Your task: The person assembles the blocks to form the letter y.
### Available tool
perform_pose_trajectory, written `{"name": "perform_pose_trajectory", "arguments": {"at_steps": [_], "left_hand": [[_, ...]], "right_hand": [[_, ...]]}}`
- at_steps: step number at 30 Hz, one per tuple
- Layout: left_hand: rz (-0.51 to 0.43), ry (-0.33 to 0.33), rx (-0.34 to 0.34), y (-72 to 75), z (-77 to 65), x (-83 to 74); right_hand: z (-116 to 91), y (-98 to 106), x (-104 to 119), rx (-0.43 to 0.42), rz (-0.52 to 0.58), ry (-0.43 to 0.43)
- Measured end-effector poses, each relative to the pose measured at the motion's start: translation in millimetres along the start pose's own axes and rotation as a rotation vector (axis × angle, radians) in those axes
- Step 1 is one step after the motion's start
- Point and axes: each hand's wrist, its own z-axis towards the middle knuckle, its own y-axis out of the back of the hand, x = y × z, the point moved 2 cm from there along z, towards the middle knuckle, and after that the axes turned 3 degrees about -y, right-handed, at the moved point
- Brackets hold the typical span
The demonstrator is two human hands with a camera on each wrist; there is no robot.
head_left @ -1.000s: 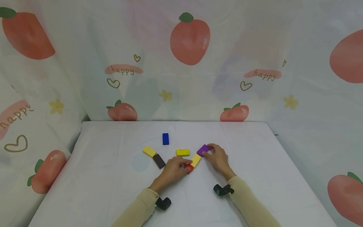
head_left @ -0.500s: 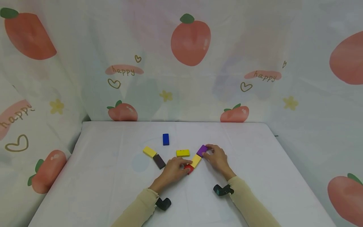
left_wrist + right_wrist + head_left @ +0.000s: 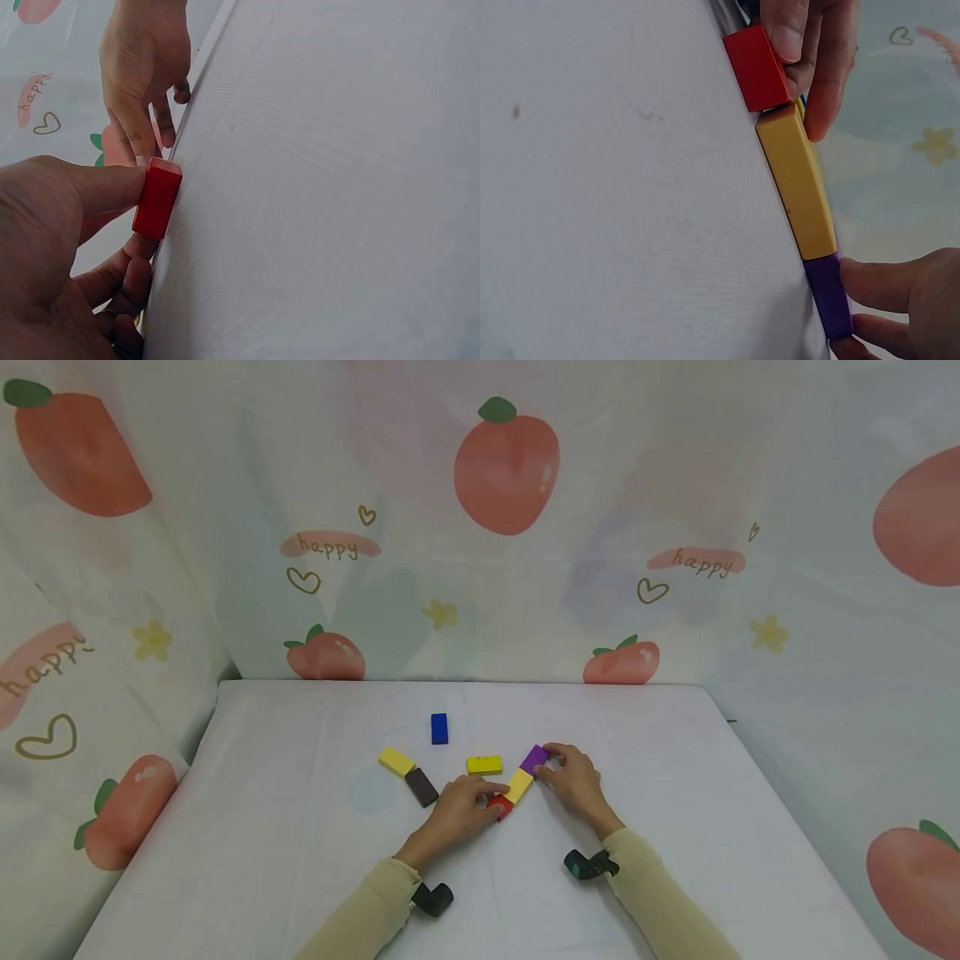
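Note:
My left hand [image 3: 462, 807] pinches a red block [image 3: 157, 199] between thumb and fingers, low on the white table. Its far corner lies against a pale yellow block [image 3: 799, 184], and one left finger reaches over toward that block. At the pale yellow block's other end sits a purple block [image 3: 535, 760], end to end with it. My right hand [image 3: 577, 781] holds the purple block between thumb and fingers. These three blocks form a slanting line in the head view. The left hand partly hides the red block there.
Left of the hands, a dark brown block [image 3: 422, 787] meets another pale yellow block [image 3: 396, 762] at an end. A bright yellow block [image 3: 483, 765] lies just behind the left hand. Farther back is a blue block [image 3: 438, 728]. Printed cloth walls enclose the table [image 3: 300, 877].
My right hand and the purple block have shifted very slightly left. The left hand holds still on the red block, and the other blocks stay in place.

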Motion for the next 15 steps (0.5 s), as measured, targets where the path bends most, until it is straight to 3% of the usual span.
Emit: {"name": "perform_pose_trajectory", "arguments": {"at_steps": [15], "left_hand": [[-0.002,0.021,0.01,1.7,-0.1,-1.3]], "right_hand": [[-1.7,2.2,3.5,-0.009,0.046,0.012]]}}
